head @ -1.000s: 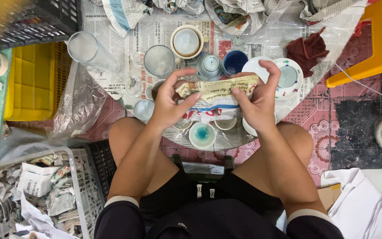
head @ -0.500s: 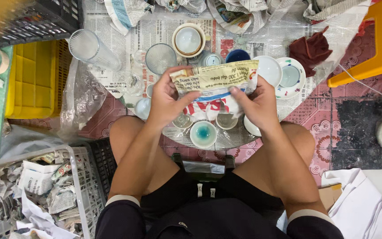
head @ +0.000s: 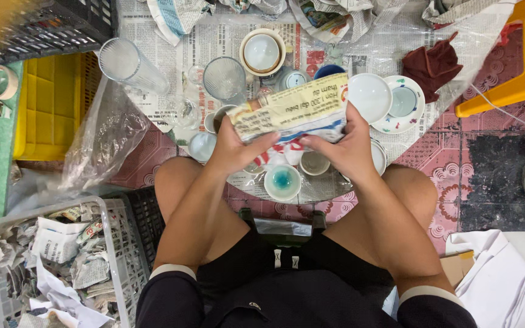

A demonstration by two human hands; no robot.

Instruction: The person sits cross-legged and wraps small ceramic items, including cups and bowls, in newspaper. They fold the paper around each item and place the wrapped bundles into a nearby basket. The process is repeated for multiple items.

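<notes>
Both my hands hold a bundle wrapped in printed newspaper [head: 293, 112] above the floor spread. My left hand [head: 235, 146] grips its left end and my right hand [head: 341, 146] its right end. What is inside the wrapping is hidden. Just below the bundle sit a small white cup with a blue inside [head: 282, 181] and a small beige cup [head: 315, 163]. To the right lie a white bowl [head: 369, 97] and a patterned saucer [head: 403, 103].
Clear glasses [head: 130, 67] and a white bowl [head: 262, 51] stand on newspaper sheets. A yellow crate [head: 47, 106] is at left, a white basket of crumpled newspaper [head: 62, 261] at lower left, a dark red cloth [head: 432, 64] and yellow stool [head: 521, 61] at right.
My hands have turned and folded the newspaper further around the bundle, which now sits slightly lower and nearer to me, with my fingers pressing the wrap's lower edge.
</notes>
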